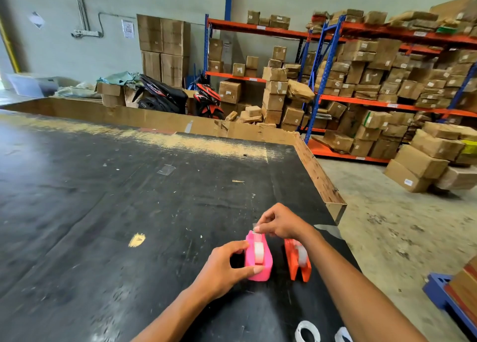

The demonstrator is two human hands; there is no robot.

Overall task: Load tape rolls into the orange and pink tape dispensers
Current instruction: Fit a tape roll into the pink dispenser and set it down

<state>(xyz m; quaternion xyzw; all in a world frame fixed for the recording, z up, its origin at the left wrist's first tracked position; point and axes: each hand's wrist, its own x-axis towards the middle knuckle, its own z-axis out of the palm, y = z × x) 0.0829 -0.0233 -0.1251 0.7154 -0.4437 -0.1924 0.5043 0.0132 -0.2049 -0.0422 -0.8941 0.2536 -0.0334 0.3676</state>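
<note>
A pink tape dispenser (259, 260) stands on the black table (103, 212) with a clear tape roll (258, 250) seated in its slot. My left hand (224, 269) grips the dispenser's left side, thumb near its base. My right hand (278, 223) pinches the tape's loose end (256, 228) at the dispenser's far tip. Just to the right stands an orange tape dispenser (296, 264), also with a roll (301, 254) in it, partly behind my right forearm. Two loose clear tape rolls (307, 331) lie at the bottom edge.
The table's right edge (320, 176) has a raised cardboard rim, with concrete floor beyond. A blue pallet (444, 292) sits low right. Shelves of cardboard boxes (374, 83) and two motorbikes (180, 96) stand past the table.
</note>
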